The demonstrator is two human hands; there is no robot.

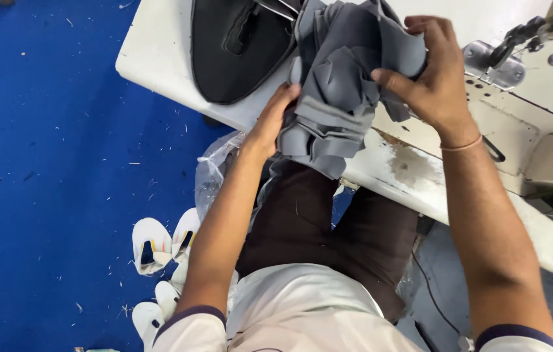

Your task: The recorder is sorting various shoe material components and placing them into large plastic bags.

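Both-handed, grey fabric pieces [342, 85] bundled.

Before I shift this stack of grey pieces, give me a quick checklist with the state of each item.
1. Left hand supports the grey fabric stack from its side: ok.
2. Right hand grips the stack's top: ok.
3. Stack neatly aligned: not ok, the layers are fanned and crumpled.
4. Stack fully on the white table: not ok, its lower end overhangs the edge above the lap.
5. Black piece free of the stack: cannot tell, the grey edges cover its side.
6. Fingers away from the presser foot: ok.
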